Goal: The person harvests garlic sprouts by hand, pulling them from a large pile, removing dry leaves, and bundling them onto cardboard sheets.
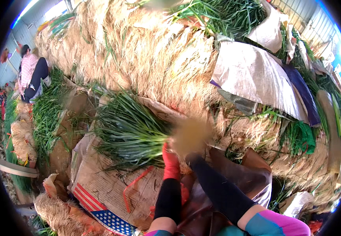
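A large bunch of long-leaved green stalks, like chives or scallions (133,131), lies fanned out on a printed woven sack (111,188), its pale ends to the right. My left hand (170,156), in a red glove with a black sleeve, is at those pale ends; its fingers are mostly hidden. A blurred tan smudge covers my right hand, so I cannot see its fingers or anything in them. My right arm's black sleeve (217,185) reaches up to that smudge. Brown sheeting (241,169) lies under my right forearm.
A tall stack of the same greens, fibrous roots outward (151,59), rises ahead, partly under a white sack (257,74). More greens (48,114) lie at left, where another person (31,74) sits. A red strap (133,185) lies on the printed sack. A root bundle (54,210) sits lower left.
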Demonstrator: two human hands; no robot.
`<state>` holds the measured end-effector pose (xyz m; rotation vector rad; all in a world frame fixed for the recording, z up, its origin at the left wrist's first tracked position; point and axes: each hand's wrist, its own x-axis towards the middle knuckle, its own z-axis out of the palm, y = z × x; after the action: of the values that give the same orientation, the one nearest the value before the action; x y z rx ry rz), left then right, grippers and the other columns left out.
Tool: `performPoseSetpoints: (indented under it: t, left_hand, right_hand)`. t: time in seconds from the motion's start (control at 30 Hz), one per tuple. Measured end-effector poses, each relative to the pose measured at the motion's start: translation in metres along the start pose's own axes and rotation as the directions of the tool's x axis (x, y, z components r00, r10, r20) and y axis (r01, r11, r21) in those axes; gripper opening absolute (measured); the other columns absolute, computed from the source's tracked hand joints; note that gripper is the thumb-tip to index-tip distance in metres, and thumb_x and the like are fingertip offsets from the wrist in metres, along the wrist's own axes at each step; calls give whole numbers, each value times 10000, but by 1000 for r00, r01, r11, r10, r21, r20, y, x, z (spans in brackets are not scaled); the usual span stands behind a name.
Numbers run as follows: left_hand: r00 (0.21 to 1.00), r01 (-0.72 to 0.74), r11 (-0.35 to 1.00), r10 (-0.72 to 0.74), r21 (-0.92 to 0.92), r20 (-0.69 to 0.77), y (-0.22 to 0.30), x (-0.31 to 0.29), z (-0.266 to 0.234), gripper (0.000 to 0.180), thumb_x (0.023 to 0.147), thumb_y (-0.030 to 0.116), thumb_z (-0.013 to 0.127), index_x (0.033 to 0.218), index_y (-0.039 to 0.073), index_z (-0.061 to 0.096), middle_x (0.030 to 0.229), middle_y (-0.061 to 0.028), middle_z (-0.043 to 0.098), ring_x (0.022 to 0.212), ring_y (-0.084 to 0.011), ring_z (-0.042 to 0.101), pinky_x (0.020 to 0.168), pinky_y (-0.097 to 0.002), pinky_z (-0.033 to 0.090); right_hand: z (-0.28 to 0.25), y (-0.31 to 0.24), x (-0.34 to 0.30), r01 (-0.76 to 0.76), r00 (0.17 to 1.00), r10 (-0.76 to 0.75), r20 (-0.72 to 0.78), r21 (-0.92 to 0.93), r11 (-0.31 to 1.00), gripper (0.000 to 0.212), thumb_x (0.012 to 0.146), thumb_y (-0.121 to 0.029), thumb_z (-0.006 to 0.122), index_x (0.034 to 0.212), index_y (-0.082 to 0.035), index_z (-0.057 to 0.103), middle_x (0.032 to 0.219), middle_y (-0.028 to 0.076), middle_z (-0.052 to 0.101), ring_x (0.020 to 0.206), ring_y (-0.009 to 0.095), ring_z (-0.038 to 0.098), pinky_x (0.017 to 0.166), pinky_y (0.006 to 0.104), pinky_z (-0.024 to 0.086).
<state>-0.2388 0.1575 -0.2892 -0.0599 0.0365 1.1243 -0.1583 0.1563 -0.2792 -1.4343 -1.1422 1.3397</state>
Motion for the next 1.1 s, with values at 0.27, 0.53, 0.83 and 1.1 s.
performPoseSetpoints:
  t: [0.27,0.53,0.83,1.1]
  left_hand:
    - [902,50,995,-10,81,-432,-25,-18,-33,309,900,263,494,1063,20,592,980,-96,637,871,-244,610,780,-371,495]
    - [957,171,-364,-160,916,-243,46,-57,-80,282,858,215,583,1087,52,588,996,-85,631,863,-184,593,750,-303,494]
    - [777,630,511,-415,585,-474,72,-27,-111,357,868,385,549,1020,65,592,816,-65,610,833,-193,587,704,-324,511]
    - [475,369,-631,-503,682,-722,37,-47,81,376,875,352,537,970,-6,604,804,-127,635,762,-243,626,672,-349,527]
  right_hand:
    - [-25,-15,-36,-141,988,87,-124,-542,829,409,866,-298,544,1231,-118,506,1227,80,525,1096,223,508,916,349,422]
    - [-30,-23,-37,-149,986,73,-147,-612,777,403,843,-290,561,1205,-119,524,1193,81,543,1059,227,526,892,350,434]
    - [-12,-83,38,76,995,-101,4,-685,725,396,817,-282,580,1176,-119,544,1154,82,564,1017,232,546,865,351,448]
    - [-49,-225,9,582,757,-617,215,-653,485,391,794,-275,597,1151,-119,562,1119,83,582,980,236,563,840,352,459]
